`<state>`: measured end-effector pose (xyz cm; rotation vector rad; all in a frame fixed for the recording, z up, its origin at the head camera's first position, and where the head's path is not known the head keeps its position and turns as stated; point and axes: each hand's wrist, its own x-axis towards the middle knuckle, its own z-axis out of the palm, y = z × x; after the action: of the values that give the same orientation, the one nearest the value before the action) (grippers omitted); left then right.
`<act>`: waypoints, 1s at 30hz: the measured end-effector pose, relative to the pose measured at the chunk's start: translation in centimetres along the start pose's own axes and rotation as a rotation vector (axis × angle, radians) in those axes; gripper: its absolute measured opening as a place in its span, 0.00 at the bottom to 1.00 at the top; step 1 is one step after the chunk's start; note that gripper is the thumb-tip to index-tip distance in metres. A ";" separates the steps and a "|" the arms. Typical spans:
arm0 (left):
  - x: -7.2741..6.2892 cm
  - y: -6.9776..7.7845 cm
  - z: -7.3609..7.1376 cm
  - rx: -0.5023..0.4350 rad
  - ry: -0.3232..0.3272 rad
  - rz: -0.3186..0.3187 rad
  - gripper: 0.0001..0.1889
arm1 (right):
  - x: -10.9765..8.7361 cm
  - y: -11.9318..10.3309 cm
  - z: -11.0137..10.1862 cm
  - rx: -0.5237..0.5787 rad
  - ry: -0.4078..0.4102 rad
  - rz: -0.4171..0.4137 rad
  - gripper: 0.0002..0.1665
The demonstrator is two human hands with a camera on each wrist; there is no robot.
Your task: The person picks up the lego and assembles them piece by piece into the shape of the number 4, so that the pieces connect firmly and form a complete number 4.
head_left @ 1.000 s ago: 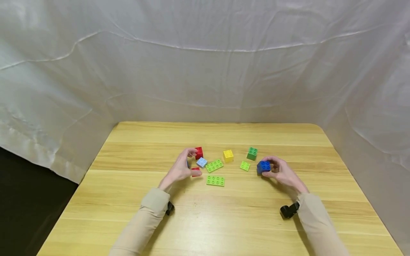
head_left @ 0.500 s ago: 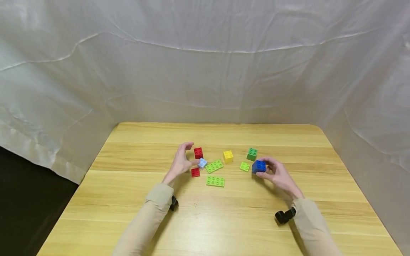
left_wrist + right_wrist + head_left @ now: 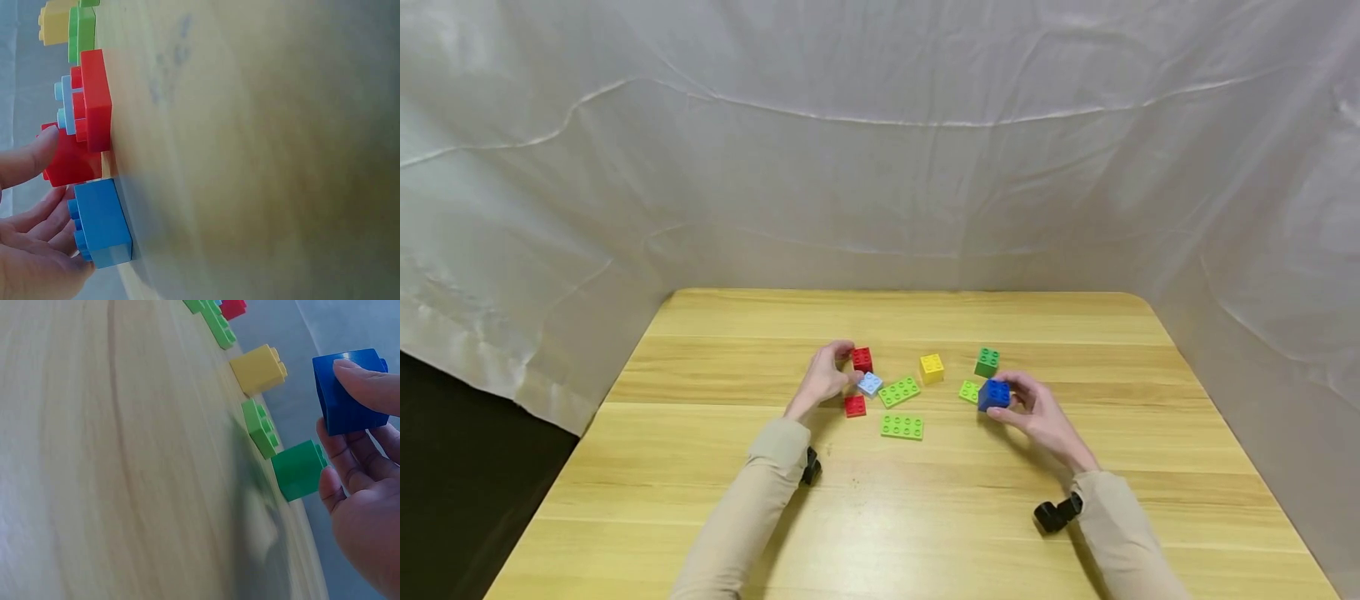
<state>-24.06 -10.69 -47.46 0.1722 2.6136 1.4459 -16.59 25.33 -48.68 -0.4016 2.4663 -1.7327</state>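
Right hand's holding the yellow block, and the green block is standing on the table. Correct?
Wrong block: the right hand holds the dark blue block, per the right wrist view. The green block is indeed standing on the table.

Room lies between dark-blue block (image 3: 994, 396) and yellow block (image 3: 932, 368), lime brick (image 3: 968, 391) obstructing below.

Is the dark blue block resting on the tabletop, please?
No, the right hand holds the dark blue block up off the tabletop.
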 end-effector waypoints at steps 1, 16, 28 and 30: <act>0.0 0.0 0.0 -0.004 0.002 -0.004 0.33 | 0.0 -0.1 0.1 0.002 0.000 0.000 0.30; 0.3 0.0 0.1 -0.016 0.026 -0.023 0.25 | 0.1 -0.7 0.9 0.016 0.001 0.015 0.30; 0.4 -0.1 0.2 -0.002 0.030 -0.032 0.23 | 0.0 -0.7 1.4 0.032 -0.009 0.001 0.30; 0.3 -0.1 0.2 -0.016 0.032 -0.026 0.23 | 0.0 -0.8 1.5 0.036 -0.010 0.003 0.30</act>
<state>-24.33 -10.50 -47.65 0.1133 2.6185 1.4735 -16.09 23.75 -48.46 -0.4017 2.4234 -1.7665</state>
